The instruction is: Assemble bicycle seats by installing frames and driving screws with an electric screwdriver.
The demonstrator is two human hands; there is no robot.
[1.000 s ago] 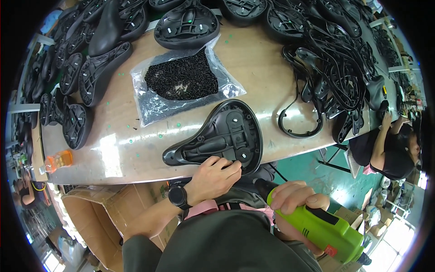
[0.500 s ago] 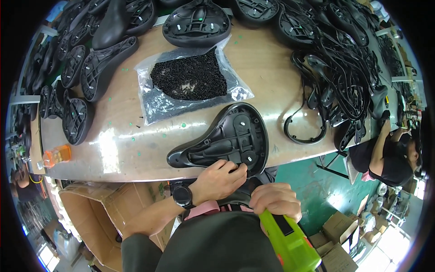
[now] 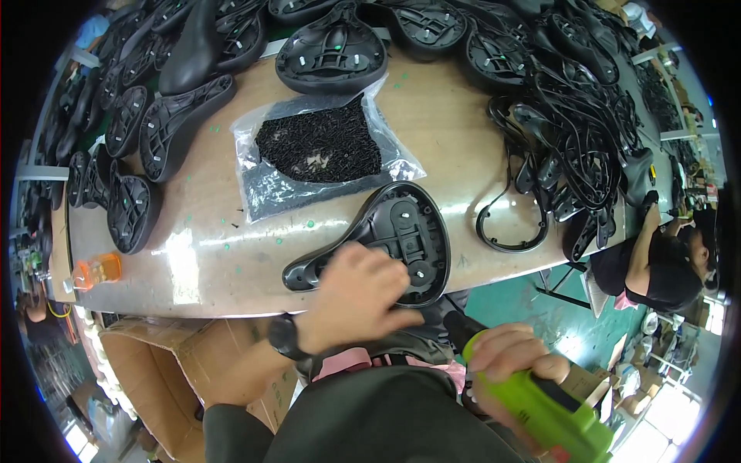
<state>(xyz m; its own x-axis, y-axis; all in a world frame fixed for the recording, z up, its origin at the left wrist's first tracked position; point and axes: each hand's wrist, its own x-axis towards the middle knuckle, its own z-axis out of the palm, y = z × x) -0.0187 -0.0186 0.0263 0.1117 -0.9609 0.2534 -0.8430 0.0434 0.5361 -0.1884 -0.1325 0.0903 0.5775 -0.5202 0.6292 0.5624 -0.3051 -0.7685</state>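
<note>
A black bicycle saddle (image 3: pixel 400 210) lies underside up at the table's near edge, its nose pointing left and its ribbed inside showing. Blurred by motion, my left hand (image 3: pixel 361 287) hovers over the saddle's near side and covers part of it. The thumb stands apart from the fingers, and I see nothing held. My right hand (image 3: pixel 509 359) is closed around a lime-green power screwdriver (image 3: pixel 552 413) with a black front end, off the table to the right of the saddle. Beyond the saddle lies a clear plastic bag (image 3: pixel 270 202) with a heap of small black screws (image 3: pixel 320 143).
More upturned saddles (image 3: pixel 332 54) crowd the far and left sides. Tangled black trim strips (image 3: pixel 587 158) lie at the right. An orange bottle (image 3: pixel 100 270) lies at the left edge. A cardboard box (image 3: pixel 147 378) stands below the table. A co-worker (image 3: pixel 656 262) is at the right.
My left hand has lifted off the saddle's near rim and shifted left. My right hand has drawn the power screwdriver away to the right and down.
</note>
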